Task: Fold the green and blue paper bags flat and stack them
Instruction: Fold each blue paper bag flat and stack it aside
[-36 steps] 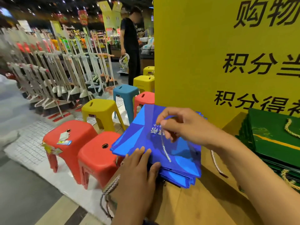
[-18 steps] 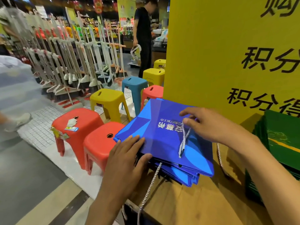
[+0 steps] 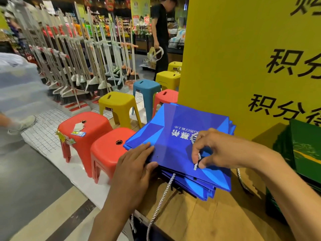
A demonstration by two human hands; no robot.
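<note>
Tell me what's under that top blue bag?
More flat blue bags, edges fanned out, stacked on the wooden table. A rope handle dangles from between them. Their faces are covered, so I can't count them.

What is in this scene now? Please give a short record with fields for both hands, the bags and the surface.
left hand: flat fingers press the near-left edge of the stack of flat blue paper bags
right hand: fingers pinch the white twisted cord handle lying on the top bag
green bags: stack of flat green paper bags at right, untouched
surface: brown wooden table under the blue stack
</note>
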